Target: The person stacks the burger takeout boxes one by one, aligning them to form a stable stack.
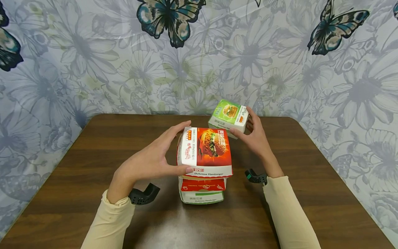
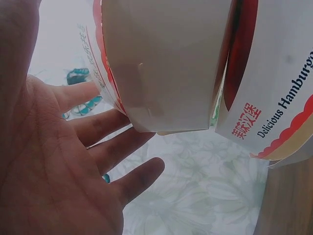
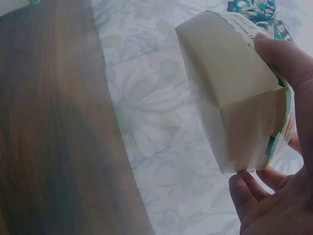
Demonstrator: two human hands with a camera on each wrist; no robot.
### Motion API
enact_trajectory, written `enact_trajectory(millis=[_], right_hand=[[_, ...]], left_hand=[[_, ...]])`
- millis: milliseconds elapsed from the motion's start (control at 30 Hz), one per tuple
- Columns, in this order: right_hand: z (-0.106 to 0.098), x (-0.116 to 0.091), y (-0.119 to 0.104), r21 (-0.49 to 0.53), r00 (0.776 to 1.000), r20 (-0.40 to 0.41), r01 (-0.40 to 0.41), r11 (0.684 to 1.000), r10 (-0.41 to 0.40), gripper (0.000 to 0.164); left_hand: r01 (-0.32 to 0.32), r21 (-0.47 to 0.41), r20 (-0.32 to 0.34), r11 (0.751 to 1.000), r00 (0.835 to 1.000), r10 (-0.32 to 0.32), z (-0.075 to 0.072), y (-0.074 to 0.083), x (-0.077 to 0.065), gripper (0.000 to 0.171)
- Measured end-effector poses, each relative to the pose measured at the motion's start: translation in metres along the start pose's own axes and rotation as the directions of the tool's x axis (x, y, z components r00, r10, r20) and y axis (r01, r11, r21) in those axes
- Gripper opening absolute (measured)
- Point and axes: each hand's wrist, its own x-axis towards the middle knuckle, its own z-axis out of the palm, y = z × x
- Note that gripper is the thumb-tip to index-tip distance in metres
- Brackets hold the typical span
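In the head view a stack of hamburger boxes stands mid-table. On top is a red-and-white hamburger box (image 1: 214, 147) with a burger picture. Below it show a red printed panel (image 1: 203, 185) and a white front with green trim (image 1: 202, 197). My left hand (image 1: 149, 159) grips the top red box, thumb at its front edge and fingers toward the back. Behind the stack, to the right, my right hand (image 1: 256, 138) holds a green-and-white hamburger box (image 1: 228, 114) by its right end. In the right wrist view this box (image 3: 234, 73) is tilted, its plain underside showing, above the table's edge.
The brown wooden table (image 1: 93, 193) reaches back to a wall covering (image 1: 130, 69) with grey flowers and butterflies. Each wrist wears a black band, the left one (image 1: 144, 194) near the stack and the right one (image 1: 257, 176) over the table.
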Motion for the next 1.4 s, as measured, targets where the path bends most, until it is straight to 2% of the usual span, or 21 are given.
enact_trajectory(millis=[133, 233, 367, 633, 1133, 1400], right_hand=[[-0.001, -0.007, -0.021, -0.015, 1.000, 0.004, 0.003, 1.000, -0.003, 0.095], [-0.001, -0.009, -0.026, -0.028, 1.000, 0.003, 0.006, 1.000, -0.006, 0.094], [-0.001, -0.006, -0.025, -0.027, 1.000, -0.005, 0.005, 1.000, -0.005, 0.095], [-0.002, 0.004, 0.001, -0.041, 0.999, -0.031, 0.032, 0.999, -0.033, 0.098], [-0.010, 0.001, -0.016, 0.009, 0.997, -0.057, 0.056, 0.998, -0.056, 0.096], [-0.012, -0.001, -0.027, 0.052, 0.992, -0.072, 0.111, 0.992, -0.107, 0.096]], left_hand=[[0.000, -0.003, -0.002, 1.000, 1.000, 0.000, 0.000, 0.000, -0.001, 0.108], [0.001, -0.004, -0.002, 1.000, 1.000, -0.001, 0.000, 0.000, -0.001, 0.109], [0.004, 0.000, 0.001, 1.000, 1.000, -0.004, 0.000, -0.001, -0.001, 0.109], [-0.005, -0.005, 0.000, 1.000, 1.000, 0.005, 0.000, -0.001, -0.001, 0.111], [-0.013, 0.001, 0.015, 1.000, 1.000, 0.013, -0.001, 0.000, 0.000, 0.111], [-0.009, 0.010, 0.016, 1.000, 1.000, 0.009, -0.001, 0.001, -0.001, 0.111]])
